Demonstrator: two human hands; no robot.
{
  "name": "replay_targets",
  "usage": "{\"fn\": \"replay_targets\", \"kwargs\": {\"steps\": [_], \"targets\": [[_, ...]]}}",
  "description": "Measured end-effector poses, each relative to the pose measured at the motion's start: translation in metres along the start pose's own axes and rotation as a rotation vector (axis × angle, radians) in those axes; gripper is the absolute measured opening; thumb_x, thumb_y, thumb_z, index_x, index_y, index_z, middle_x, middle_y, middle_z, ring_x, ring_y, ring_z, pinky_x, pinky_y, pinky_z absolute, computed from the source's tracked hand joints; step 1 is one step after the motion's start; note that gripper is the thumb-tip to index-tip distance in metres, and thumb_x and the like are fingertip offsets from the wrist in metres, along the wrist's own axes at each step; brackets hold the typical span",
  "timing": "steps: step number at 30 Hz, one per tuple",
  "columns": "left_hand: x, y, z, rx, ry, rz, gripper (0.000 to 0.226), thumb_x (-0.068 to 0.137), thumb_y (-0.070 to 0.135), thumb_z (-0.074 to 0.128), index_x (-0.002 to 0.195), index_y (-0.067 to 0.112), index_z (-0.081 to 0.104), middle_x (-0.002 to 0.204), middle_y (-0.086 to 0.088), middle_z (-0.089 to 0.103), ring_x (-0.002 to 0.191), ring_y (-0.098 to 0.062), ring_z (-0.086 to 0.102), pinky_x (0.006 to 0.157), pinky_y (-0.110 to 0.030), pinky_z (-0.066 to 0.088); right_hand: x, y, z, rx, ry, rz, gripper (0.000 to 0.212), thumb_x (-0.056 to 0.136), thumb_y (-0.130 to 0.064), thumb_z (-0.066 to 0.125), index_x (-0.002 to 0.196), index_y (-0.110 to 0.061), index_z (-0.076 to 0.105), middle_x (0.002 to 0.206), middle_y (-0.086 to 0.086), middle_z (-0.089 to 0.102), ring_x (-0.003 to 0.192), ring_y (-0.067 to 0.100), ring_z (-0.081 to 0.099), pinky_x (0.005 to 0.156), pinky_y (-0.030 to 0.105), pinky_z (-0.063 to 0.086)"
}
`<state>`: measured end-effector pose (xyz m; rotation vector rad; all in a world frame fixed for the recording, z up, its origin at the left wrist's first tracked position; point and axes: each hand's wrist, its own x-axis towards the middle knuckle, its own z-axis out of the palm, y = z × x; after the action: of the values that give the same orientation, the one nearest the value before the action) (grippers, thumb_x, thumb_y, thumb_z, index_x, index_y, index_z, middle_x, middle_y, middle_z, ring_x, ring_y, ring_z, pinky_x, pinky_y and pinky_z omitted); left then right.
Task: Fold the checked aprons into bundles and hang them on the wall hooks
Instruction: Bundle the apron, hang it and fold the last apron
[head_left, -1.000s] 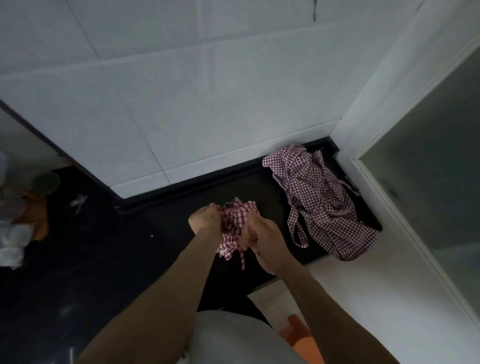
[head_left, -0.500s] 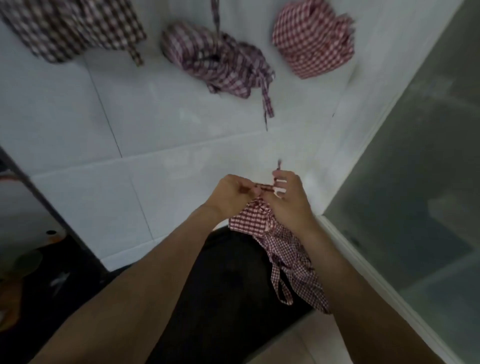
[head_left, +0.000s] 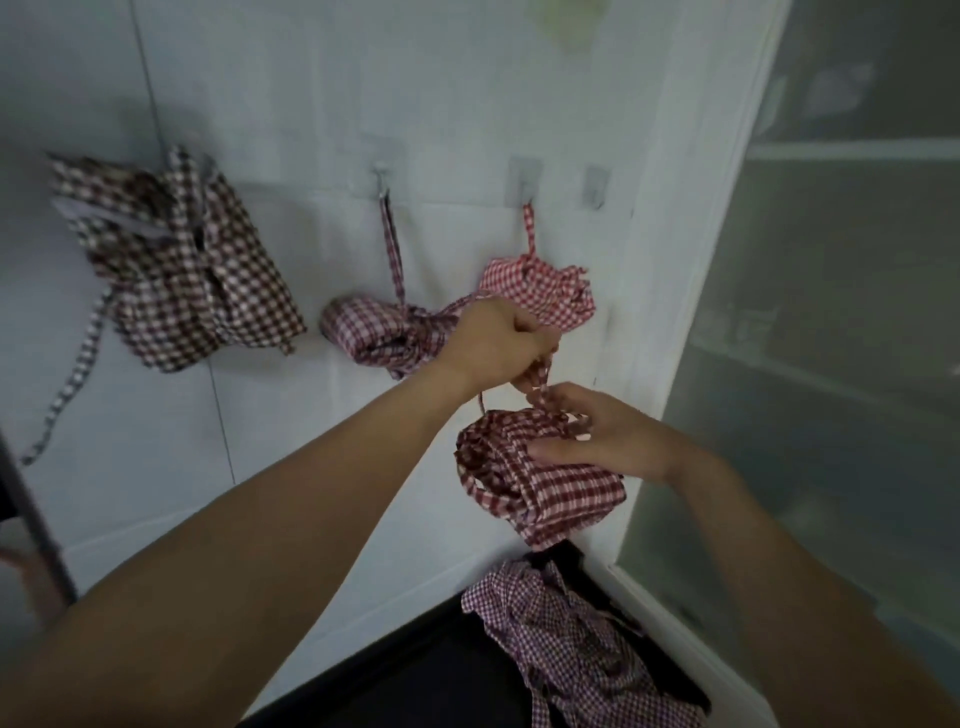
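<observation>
A dark brown checked apron bundle (head_left: 176, 270) is hanging at the far left of the white tiled wall (head_left: 291, 104). Next, a purple checked bundle (head_left: 379, 332) is dangling by its strap from a hook (head_left: 381, 176), and a red checked bundle (head_left: 540, 293) is hanging from the neighbouring hook (head_left: 525, 182). In front of them, the left hand (head_left: 498, 345) is curling tightly, pinching a thin strap (head_left: 540, 382). The right hand (head_left: 602, 434) is gripping the folded red apron (head_left: 535, 478), thumb and fingers bent around it. Below, an unfolded apron (head_left: 571, 644) is lying on the black counter (head_left: 415, 680). An empty hook (head_left: 595, 187) is sitting rightmost.
</observation>
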<state>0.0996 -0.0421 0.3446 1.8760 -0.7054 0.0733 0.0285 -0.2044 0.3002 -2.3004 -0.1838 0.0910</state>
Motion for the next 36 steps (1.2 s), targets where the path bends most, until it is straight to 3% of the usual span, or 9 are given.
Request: {"fn": "replay_targets", "kwargs": {"steps": [2,5,10,17,22,27,31,33,36], "targets": [[0.004,0.015,-0.005,0.025,-0.039,0.028,0.031,0.094,0.019,0.067,0.078,-0.006,0.075,0.066,-0.013,0.072,0.058,-0.023,0.07,0.06,-0.03,0.061,-0.001,-0.004,0.001,0.026,0.099,-0.037,0.087,0.061,-0.061,0.087,0.135,-0.034,0.051,0.131,-0.015,0.057,0.115,0.004,0.059,0.105,0.032,0.048],[0.007,0.032,-0.009,-0.023,-0.049,0.061,0.026,0.092,0.019,0.071,0.08,-0.004,0.076,0.071,-0.016,0.073,0.067,-0.032,0.072,0.067,-0.038,0.063,0.001,-0.015,-0.002,0.144,0.185,-0.136,0.091,0.065,-0.032,0.094,0.139,-0.034,0.041,0.129,-0.016,0.057,0.11,-0.004,0.06,0.104,0.029,0.05],[0.017,0.063,-0.03,-0.234,0.146,0.102,0.022,0.092,0.016,0.071,0.079,-0.001,0.076,0.07,-0.011,0.074,0.062,-0.026,0.071,0.066,-0.039,0.063,-0.001,-0.027,-0.019,0.305,0.266,-0.235,0.12,0.054,-0.017,0.098,0.148,-0.039,0.028,0.135,-0.016,0.055,0.116,0.0,0.06,0.096,0.027,0.053],[0.016,0.088,-0.052,-0.094,-0.011,0.183,0.026,0.093,0.017,0.069,0.087,-0.008,0.074,0.078,-0.014,0.075,0.066,-0.02,0.069,0.067,-0.031,0.061,0.0,-0.036,-0.035,0.482,0.498,-0.295,0.105,0.046,-0.007,0.098,0.135,-0.039,0.053,0.122,-0.01,0.068,0.109,0.011,0.068,0.087,0.037,0.06],[0.007,0.085,-0.055,0.086,-0.179,0.213,0.033,0.091,0.021,0.071,0.088,-0.012,0.068,0.083,-0.015,0.075,0.078,-0.016,0.07,0.087,-0.034,0.057,0.007,-0.059,-0.047,0.598,0.525,-0.306,0.078,0.052,0.002,0.095,0.122,-0.022,0.07,0.107,0.005,0.076,0.099,0.027,0.073,0.082,0.043,0.06],[0.0,0.078,-0.057,0.109,-0.147,0.405,0.024,0.091,0.016,0.071,0.08,-0.005,0.071,0.076,-0.02,0.071,0.069,-0.025,0.064,0.075,-0.041,0.054,0.028,-0.074,-0.053,0.636,0.461,-0.135,0.071,0.055,0.005,0.091,0.118,-0.019,0.067,0.1,0.009,0.077,0.088,0.029,0.075,0.08,0.043,0.06],[-0.004,0.072,-0.059,0.053,-0.161,0.427,0.016,0.092,0.012,0.069,0.078,0.006,0.071,0.069,-0.012,0.063,0.066,-0.017,0.056,0.066,-0.032,0.047,0.048,-0.087,-0.062,0.631,0.509,-0.05,0.037,0.077,0.002,0.077,0.112,-0.006,0.066,0.097,0.017,0.073,0.077,0.03,0.072,0.059,0.032,0.055],[0.001,0.068,-0.063,0.051,-0.142,0.371,0.007,0.091,0.015,0.07,0.093,0.008,0.073,0.083,-0.02,0.067,0.077,-0.019,0.061,0.078,-0.04,0.055,0.052,-0.094,-0.063,0.698,0.494,-0.026,0.024,0.08,0.004,0.074,0.103,0.0,0.068,0.092,0.02,0.073,0.071,0.031,0.073,0.056,0.031,0.056],[0.003,0.066,-0.072,0.161,-0.154,0.331,0.037,0.084,0.019,0.079,0.116,0.01,0.063,0.103,-0.01,0.069,0.098,-0.014,0.064,0.1,-0.039,0.051,0.056,-0.098,-0.061,0.793,0.442,-0.032,0.029,0.076,0.002,0.076,0.105,0.005,0.07,0.096,0.023,0.074,0.076,0.034,0.075,0.059,0.036,0.059]]}}
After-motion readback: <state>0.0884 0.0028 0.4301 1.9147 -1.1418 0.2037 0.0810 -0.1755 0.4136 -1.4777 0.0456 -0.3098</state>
